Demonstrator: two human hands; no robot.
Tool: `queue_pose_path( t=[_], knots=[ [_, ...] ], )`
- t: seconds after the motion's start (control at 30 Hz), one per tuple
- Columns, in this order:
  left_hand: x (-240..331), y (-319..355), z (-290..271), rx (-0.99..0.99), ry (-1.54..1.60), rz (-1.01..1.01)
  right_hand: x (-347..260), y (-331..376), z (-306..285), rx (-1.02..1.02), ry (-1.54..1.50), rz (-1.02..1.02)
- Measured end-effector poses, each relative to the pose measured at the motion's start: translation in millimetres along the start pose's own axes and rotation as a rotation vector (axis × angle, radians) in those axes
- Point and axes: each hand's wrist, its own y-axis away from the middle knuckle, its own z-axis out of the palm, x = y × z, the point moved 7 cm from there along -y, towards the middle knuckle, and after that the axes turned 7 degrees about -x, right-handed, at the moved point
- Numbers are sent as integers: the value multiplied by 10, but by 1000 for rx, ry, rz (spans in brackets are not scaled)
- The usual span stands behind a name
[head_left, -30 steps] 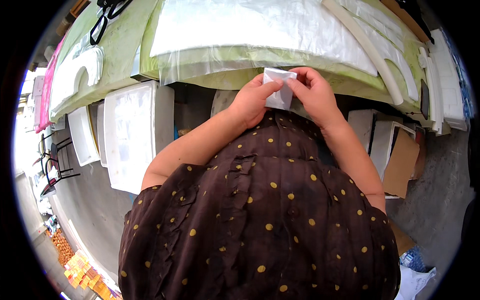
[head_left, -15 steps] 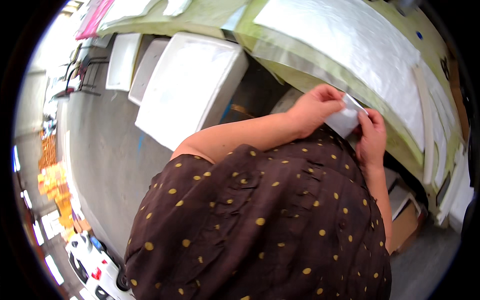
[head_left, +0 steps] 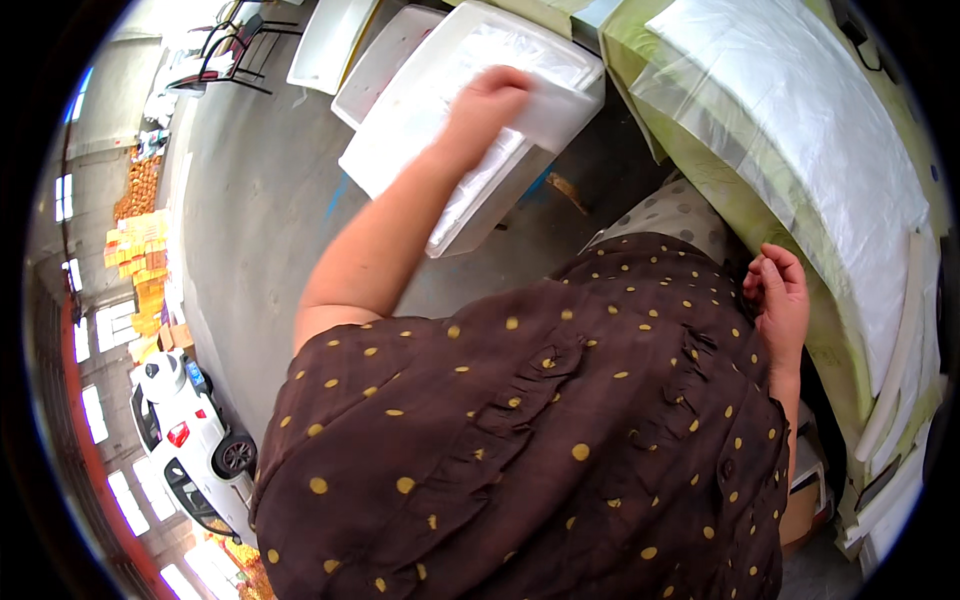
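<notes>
your left hand (head_left: pixel 490 100) pinches a small white piece (head_left: pixel 560 105) over the white plastic bin (head_left: pixel 400 110).

nearest, your right hand (head_left: pixel 778 300) rests half-curled and empty at the green table edge (head_left: pixel 800 290). farther out, the left arm is blurred; judging by that, slow it and let go only once the piece is squarely above the bin's plastic-lined opening.

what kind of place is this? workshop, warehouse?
Probably a factory or warehouse floor. The left hand reaches over white plastic bins standing on a bare grey concrete floor; the right hand rests at a green worktable under clear plastic sheet; stacked orange crates line the far wall.
</notes>
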Motion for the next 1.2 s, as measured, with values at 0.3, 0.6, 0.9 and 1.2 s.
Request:
queue_pose_path(
  t=[0.3, 0.6, 0.9, 1.2],
  knots=[
    [-337, 753, -1854, 240, -369, -625, 147, -79, -35, -74, -47, 18],
    [-634, 1113, -1075, 39, -471, -752, 205, -52, -125, -54, -73, 31],
    [-447, 1092, -777, -97, -1432, -347, 204, 15, -181, -36, -82, 4],
    [-629, 1010, -720, -359, -1140, -571, -61, 308, -416, 113, -29, -234]
  ],
)
